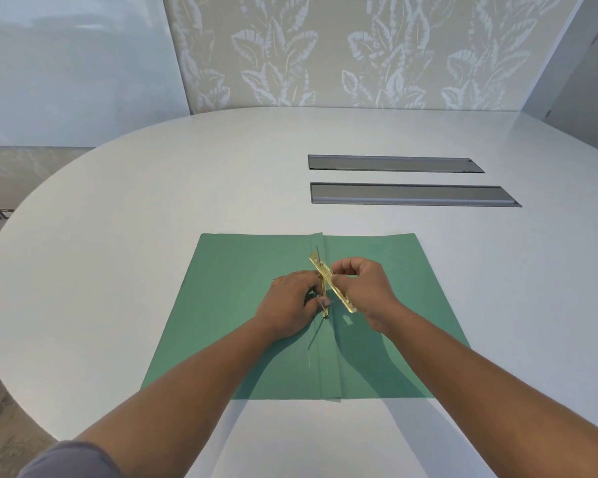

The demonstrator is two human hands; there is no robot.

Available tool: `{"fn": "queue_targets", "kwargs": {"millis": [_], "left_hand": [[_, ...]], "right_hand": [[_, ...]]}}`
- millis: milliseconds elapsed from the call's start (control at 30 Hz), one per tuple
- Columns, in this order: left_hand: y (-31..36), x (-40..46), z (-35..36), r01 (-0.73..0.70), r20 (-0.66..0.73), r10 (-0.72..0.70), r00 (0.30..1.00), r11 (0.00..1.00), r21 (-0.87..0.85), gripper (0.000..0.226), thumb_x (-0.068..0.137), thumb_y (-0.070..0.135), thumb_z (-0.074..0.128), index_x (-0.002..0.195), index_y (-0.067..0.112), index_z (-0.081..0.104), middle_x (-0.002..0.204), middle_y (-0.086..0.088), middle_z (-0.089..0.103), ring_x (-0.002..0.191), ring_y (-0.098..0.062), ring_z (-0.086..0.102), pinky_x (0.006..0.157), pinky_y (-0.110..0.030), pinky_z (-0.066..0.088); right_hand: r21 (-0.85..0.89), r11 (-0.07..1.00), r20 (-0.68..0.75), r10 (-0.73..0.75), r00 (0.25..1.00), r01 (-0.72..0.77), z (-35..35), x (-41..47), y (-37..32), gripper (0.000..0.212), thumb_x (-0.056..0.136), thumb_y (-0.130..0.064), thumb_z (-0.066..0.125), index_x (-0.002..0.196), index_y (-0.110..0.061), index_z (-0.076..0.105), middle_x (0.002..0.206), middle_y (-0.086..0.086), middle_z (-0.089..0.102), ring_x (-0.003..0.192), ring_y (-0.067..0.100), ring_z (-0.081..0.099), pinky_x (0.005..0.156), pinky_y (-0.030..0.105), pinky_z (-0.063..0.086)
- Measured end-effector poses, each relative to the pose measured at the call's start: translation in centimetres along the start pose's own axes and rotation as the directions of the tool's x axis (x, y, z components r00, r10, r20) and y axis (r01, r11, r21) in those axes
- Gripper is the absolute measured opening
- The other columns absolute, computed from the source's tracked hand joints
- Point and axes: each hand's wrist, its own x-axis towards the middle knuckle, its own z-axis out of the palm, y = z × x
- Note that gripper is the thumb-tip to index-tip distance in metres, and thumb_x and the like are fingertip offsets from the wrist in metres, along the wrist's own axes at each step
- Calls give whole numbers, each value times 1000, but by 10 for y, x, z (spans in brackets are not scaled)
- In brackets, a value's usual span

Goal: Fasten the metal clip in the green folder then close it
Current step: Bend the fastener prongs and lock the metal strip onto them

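Observation:
A green folder (235, 291) lies open and flat on the white table (152, 201), its spine fold running toward me down the middle. My right hand (363, 288) pinches a flat gold metal clip bar (320, 269), held tilted above the spine. My left hand (290, 305) rests on the left flap beside the fold, its fingertips pinching a thin metal prong (325, 310) of the fastener that sticks up at the spine. Another thin prong stands up near the bar's far end.
Two long grey recessed cable hatches (408, 194) sit in the table beyond the folder to the right. A leaf-patterned wall (359, 50) stands behind the table. The rounded table edge curves away at the left.

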Motion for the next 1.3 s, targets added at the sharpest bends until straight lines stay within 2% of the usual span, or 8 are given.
{"fn": "queue_targets", "kwargs": {"millis": [233, 367, 633, 800, 967, 1067, 1167, 1300], "left_hand": [[-4, -5, 4, 30, -101, -28, 995, 999, 15, 38, 84, 45, 75, 102, 21, 52, 111, 6, 47, 100, -18, 41, 86, -33, 41], [-1, -5, 5, 6, -62, -3, 998, 999, 52, 40, 88, 44, 69, 122, 25, 57, 126, 4, 50, 114, -22, 45, 96, -37, 40], [2, -4, -4, 28, -52, -23, 998, 996, 88, 16, 88, 42, 69, 80, 29, 64, 76, 16, 57, 77, -14, 51, 73, -34, 41], [12, 10, -26, 176, 244, -196, 950, 979, 102, 14, 84, 24, 67, 77, 37, 62, 82, 20, 61, 87, -12, 63, 71, -26, 43], [18, 8, -48, 321, 496, -179, 850, 922, -217, 22, 72, 19, 88, 83, 28, 71, 85, 13, 74, 81, -9, 70, 77, -31, 55], [22, 5, -49, 307, 421, -118, 899, 856, -416, 13, 79, 14, 86, 84, 18, 75, 86, -3, 78, 72, -10, 66, 69, -26, 51], [26, 3, -41, 316, 339, -134, 931, 761, -567, 9, 84, 10, 81, 88, 8, 73, 88, -14, 77, 78, -17, 65, 78, -32, 52], [31, -1, -23, 319, 254, -194, 948, 618, -719, 13, 90, 12, 75, 92, 4, 65, 86, -13, 74, 80, -17, 69, 81, -32, 58]], "right_hand": [[-200, 979, 85, 68, 994, -50, -3, -6, 15, 30, 83, -4, 73, 110, -17, 68, 104, -1, 68, 98, 21, 69, 85, 42, 61], [-233, 967, 206, 151, 967, -102, -13, -10, 12, 44, 81, -2, 72, 120, -18, 59, 93, 7, 66, 78, 23, 71, 68, 39, 64], [-27, 967, 275, 250, 928, -253, -22, -20, 1, 47, 82, 5, 74, 122, -13, 58, 97, 18, 68, 71, 22, 68, 60, 27, 57], [187, 927, 266, 272, 925, -326, -25, -24, -4, 36, 84, 9, 70, 115, -6, 60, 86, 21, 75, 59, 20, 65, 55, 27, 56], [227, 921, 266, 255, 930, -318, -23, -26, -6, 26, 86, 9, 69, 110, 0, 63, 92, 22, 74, 61, 19, 69, 59, 27, 59], [234, 925, 255, 237, 937, -298, -24, -25, -7, 20, 86, 9, 69, 105, 3, 66, 86, 16, 75, 63, 18, 71, 59, 27, 59], [261, 923, 220, 228, 948, -283, -26, -22, -8, 10, 88, 8, 68, 97, 4, 69, 77, 14, 75, 61, 17, 69, 58, 25, 58], [340, 899, 191, 221, 956, -276, -31, -19, -9, 10, 90, 10, 62, 93, 7, 71, 71, 15, 72, 63, 19, 67, 59, 25, 58]]}}
